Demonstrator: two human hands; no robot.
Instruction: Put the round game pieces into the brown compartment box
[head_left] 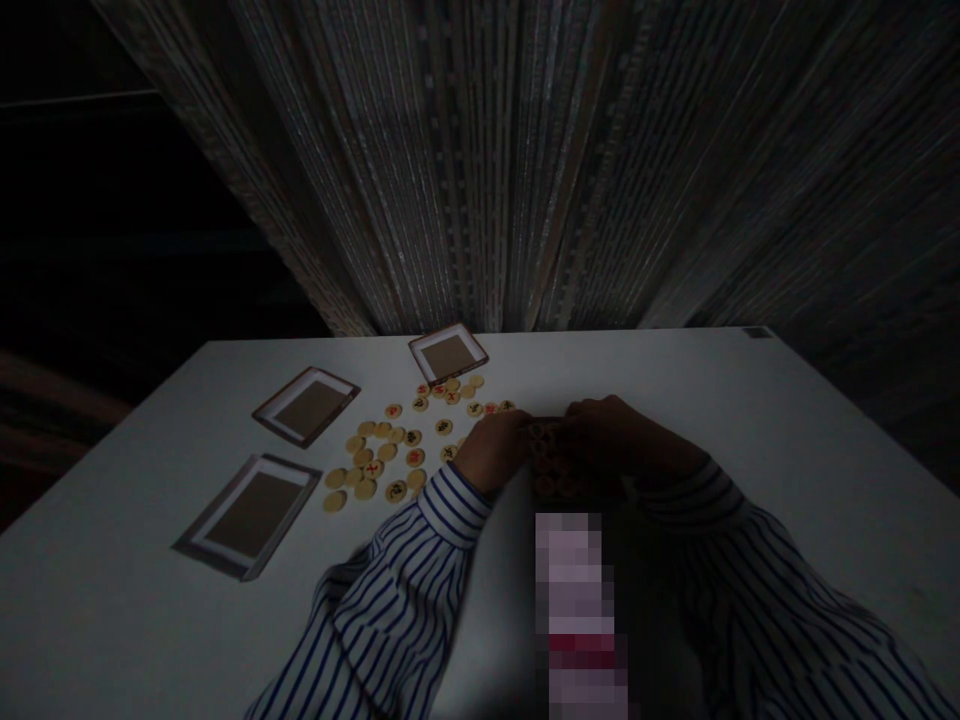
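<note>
A dark box [547, 487] with several round pieces in it lies on the white table between my hands. My left hand [495, 447] is at the box's left edge, its fingers bent over the rim. At the right side and top of the box is my right hand [616, 437], in deep shadow, its fingers curled and partly hidden. Several round wooden pieces [415, 457] are spread to the left of my left hand, some with red or black characters, others plain.
Three shallow framed trays stand around the pieces: one at the back [448, 356], one at the left [306, 406], one nearer at the lower left [251, 514]. A curtain [480, 170] hangs behind the white table [135, 600]. A small dark patch [756, 332] marks its back right corner.
</note>
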